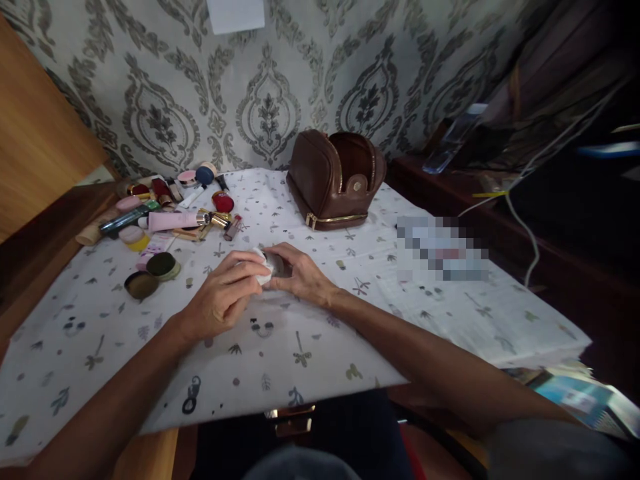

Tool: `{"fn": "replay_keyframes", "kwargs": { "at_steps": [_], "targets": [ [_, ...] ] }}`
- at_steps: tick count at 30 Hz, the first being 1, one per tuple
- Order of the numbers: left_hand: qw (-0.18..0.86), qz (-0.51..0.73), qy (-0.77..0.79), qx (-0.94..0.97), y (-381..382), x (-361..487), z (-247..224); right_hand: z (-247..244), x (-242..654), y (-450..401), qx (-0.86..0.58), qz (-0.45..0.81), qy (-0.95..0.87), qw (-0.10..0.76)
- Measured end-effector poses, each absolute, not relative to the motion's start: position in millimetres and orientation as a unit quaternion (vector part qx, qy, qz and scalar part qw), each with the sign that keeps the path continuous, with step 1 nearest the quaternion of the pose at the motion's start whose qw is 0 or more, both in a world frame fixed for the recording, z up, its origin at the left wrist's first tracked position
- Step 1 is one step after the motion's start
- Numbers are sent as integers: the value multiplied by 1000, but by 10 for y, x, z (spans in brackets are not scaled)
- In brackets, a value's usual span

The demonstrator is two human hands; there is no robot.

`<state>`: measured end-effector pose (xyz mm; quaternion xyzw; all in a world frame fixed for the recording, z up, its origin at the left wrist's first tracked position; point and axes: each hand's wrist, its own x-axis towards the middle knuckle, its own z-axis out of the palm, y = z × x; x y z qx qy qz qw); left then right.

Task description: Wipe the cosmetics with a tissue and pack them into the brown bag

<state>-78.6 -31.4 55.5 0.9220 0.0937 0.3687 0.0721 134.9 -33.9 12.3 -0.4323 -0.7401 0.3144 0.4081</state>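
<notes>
My left hand (pixel 227 293) is closed, its fingers pressing a crumpled white tissue (pixel 263 272). Curled around a small greyish container (pixel 278 265), my right hand (pixel 306 275) meets the left over the middle of the table. The tissue touches the container's left side; fingers cover much of both, so the container's exact kind cannot be made out. To the left lie a round dark-green-lidded jar (pixel 163 265) and a dark round lid or compact (pixel 141 285). A pink tube (pixel 175 221) and several other cosmetics, including a lipstick (pixel 233 228), lie behind them.
An unzipped brown leather bag (pixel 323 183) stands at the back of the cloth-covered table (pixel 265 363). A blurred-out flat item (pixel 443 248) lies on the right. Beyond the right edge are a clear bottle (pixel 453 143) and a white cable (pixel 531 233). Patterned wallpaper closes the back.
</notes>
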Motion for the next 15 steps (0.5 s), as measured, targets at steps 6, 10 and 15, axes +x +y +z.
{"fn": "replay_keyframes", "kwargs": {
  "at_steps": [6,10,15],
  "targets": [
    [92,367,95,921,-330,-778,539,88,1397,-299,-428,345,-722,420],
    [95,372,91,919,-328,-773,524,71,1409,-277,-411,384,-709,426],
    [119,378,103,912,-317,-783,525,93,1425,-264,-407,413,-697,422]
  ]
}}
